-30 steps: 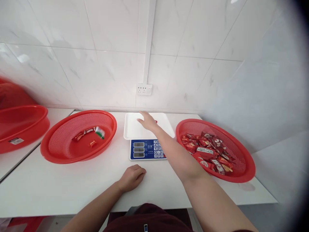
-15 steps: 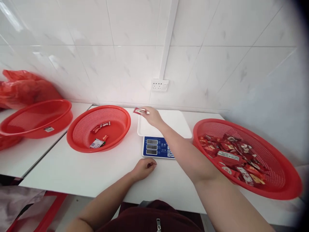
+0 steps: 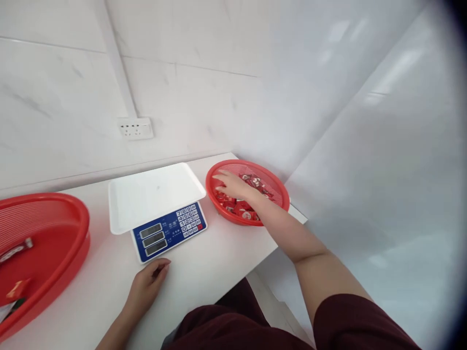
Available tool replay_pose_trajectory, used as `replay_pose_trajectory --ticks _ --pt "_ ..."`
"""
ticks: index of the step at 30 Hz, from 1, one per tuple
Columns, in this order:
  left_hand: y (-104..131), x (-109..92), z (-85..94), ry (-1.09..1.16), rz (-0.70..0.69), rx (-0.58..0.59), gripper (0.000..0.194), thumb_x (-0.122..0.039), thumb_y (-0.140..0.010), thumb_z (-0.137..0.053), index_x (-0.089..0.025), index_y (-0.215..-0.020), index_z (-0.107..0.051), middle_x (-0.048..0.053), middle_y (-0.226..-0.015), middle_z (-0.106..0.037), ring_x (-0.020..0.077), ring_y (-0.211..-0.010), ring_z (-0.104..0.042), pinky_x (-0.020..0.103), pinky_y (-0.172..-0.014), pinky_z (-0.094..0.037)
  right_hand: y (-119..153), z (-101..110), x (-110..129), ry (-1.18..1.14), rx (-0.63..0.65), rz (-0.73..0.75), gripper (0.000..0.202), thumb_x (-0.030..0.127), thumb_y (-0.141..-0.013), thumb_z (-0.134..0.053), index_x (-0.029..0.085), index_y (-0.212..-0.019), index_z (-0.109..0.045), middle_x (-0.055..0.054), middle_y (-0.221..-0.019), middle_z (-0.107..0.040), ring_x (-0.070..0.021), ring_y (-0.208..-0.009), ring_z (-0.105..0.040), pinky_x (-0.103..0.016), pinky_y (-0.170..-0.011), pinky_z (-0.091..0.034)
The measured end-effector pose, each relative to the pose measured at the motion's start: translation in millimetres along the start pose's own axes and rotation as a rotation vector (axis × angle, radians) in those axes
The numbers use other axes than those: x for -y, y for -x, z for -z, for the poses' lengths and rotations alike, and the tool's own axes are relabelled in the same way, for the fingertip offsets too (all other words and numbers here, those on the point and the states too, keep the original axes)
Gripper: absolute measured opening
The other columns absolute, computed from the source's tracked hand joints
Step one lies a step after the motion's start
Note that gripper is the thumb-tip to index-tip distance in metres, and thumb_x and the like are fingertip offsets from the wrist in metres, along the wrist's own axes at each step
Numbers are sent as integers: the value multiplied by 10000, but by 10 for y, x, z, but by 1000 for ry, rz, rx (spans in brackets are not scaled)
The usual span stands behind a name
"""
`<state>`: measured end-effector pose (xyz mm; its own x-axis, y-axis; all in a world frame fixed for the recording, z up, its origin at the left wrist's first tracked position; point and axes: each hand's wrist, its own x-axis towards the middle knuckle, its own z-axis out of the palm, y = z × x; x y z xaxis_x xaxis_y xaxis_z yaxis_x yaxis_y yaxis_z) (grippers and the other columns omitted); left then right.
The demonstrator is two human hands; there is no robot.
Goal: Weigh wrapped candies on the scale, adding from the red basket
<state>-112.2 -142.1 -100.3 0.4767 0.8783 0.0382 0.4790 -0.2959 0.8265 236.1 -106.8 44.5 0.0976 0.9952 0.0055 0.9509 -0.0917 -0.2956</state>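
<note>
My right hand (image 3: 231,185) reaches over the red basket (image 3: 284,187) on the right, its fingers spread and nothing held in them. Beneath it lie several small red snack packets (image 3: 242,210), partly covered by the hand and forearm. My left hand (image 3: 149,282) rests on the white table just in front of the scale, its fingers loosely curled with nothing showing in them. The digital scale (image 3: 171,224) has a blue keypad panel and a bare white weighing tray (image 3: 156,192).
At the left edge stands another red basket (image 3: 78,243), cut off by the frame, holding a few packets (image 3: 16,290). A wall socket (image 3: 135,129) sits on the tiled wall behind the white table (image 3: 219,262). The table ends near the right basket.
My view has turned right. My right hand has moved from above the scale tray to the right basket and no longer holds the small red packet. My left hand stays on the table.
</note>
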Motion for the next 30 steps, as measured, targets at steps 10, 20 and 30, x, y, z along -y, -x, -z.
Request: replay_pose_trajectory --ticks 10,20,30 --pt "-42 -1 -34 -27 37 -63 330 -511 -725 -570 -221 -826 -692 29 -825 -735 230 -758 -697 271 -660 -575 153 26 -1347 -20 212 -326 667 201 -653 -721 192 -1291 -528 -140 -1345 -543 -325 -1195 -530 -403 -992 -425" --pt "-25 -70 -47 -63 66 -93 345 -518 -718 -565 -218 -829 -693 34 -818 -736 227 -752 -697 267 -662 -573 218 118 -1202 -485 47 -189 336 197 -682 -690 195 -1009 -608 -34 -899 -728 -212 -808 -667 -315 -734 -542" --pt "4 -120 -41 -69 21 -103 342 -512 -738 -558 -208 -817 -693 45 -816 -736 217 -735 -696 258 -656 -572 308 161 -1128 -1271 -195 -256 552 223 -597 -780 260 -1081 -516 5 -916 -689 -164 -756 -669 -318 -649 -589"
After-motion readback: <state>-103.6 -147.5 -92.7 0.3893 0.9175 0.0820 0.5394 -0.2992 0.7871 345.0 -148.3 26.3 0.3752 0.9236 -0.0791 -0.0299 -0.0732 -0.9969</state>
